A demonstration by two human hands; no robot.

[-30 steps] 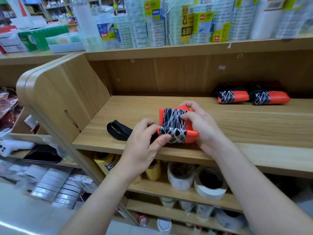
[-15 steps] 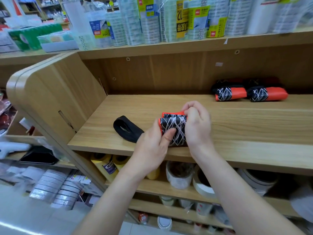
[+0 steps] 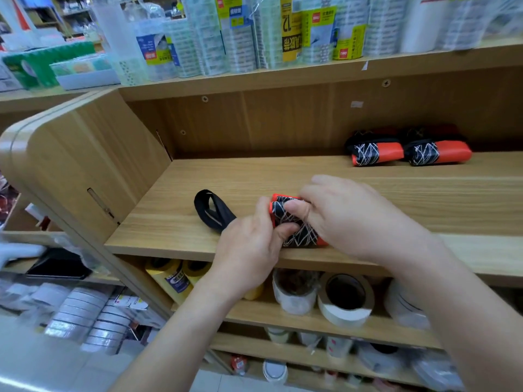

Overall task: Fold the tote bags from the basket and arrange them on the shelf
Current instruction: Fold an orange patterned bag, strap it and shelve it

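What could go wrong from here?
1. The bag sits near the front edge of the shelf. If the left hand or right hand loosens its pinch, it could slide off.
2. The strap lies loose to the left, not yet wrapped, so the roll may unfurl.

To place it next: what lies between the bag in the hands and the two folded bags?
Past the right hand, only bare shelf, in the head view.
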